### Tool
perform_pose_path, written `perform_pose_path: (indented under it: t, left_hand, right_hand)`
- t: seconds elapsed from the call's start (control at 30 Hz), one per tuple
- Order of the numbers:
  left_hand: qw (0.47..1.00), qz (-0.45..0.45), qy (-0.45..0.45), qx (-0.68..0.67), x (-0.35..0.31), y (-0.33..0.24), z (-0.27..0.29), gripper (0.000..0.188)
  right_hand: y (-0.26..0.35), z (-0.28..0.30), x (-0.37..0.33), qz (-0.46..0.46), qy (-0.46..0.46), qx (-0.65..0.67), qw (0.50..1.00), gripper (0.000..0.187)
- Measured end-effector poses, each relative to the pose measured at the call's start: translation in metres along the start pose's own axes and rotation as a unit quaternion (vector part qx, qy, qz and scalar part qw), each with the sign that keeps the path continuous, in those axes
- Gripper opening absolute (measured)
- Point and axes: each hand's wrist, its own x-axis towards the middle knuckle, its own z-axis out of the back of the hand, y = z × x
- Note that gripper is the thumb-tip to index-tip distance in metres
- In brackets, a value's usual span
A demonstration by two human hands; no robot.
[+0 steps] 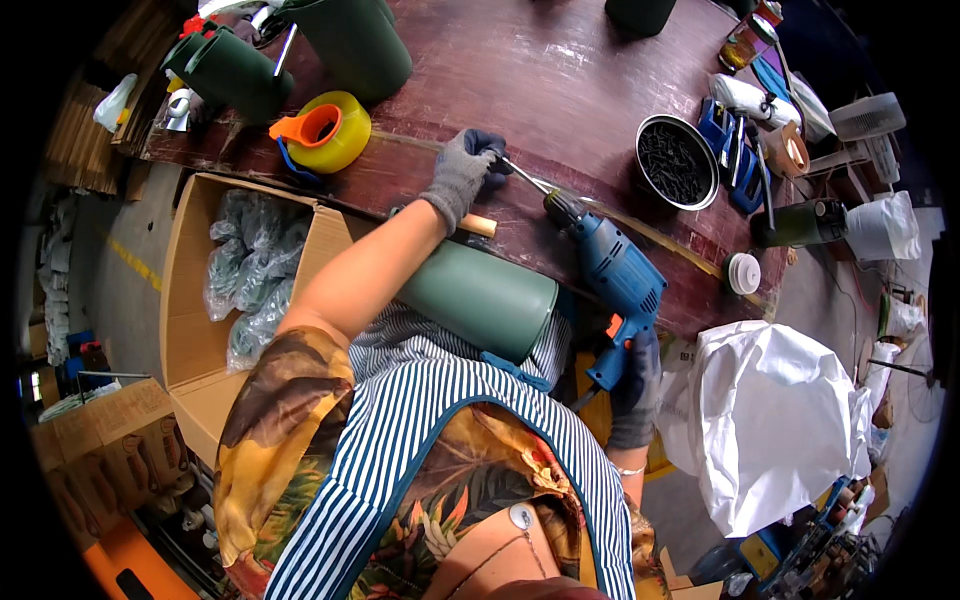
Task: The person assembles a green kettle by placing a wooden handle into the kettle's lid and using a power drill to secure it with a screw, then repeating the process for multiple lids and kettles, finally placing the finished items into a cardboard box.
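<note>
My right hand, in a grey glove, grips the handle of a blue power drill. The drill's long metal bit points up and left toward my left hand. That hand, gloved too, has its fingers pinched together at the bit's tip; what lies between them is hidden. Across my lap, below the left wrist, rests a dark green cylinder. A short light wooden piece shows at its upper side, under the wrist.
A bowl of small black screws stands right on the dark red table. Yellow tape and green containers are at the left. An open cardboard box holds plastic-wrapped items; a white sack stands lower right.
</note>
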Motion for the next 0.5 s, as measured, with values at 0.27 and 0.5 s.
perform_pose_path:
  t: [0.27,0.5]
  left_hand:
    - [0.980,-0.019,0.182,-0.075,-0.004,-0.008,0.060,0.038]
    - [0.834,-0.178,0.239,0.465,-0.080,-0.036,0.104,0.046]
  right_hand:
    - [0.015,-0.004,0.018,-0.152,0.006,0.188,0.970,0.047]
    - [0.046,0.057,0.006,-0.245,0.072,0.240,0.937,0.047]
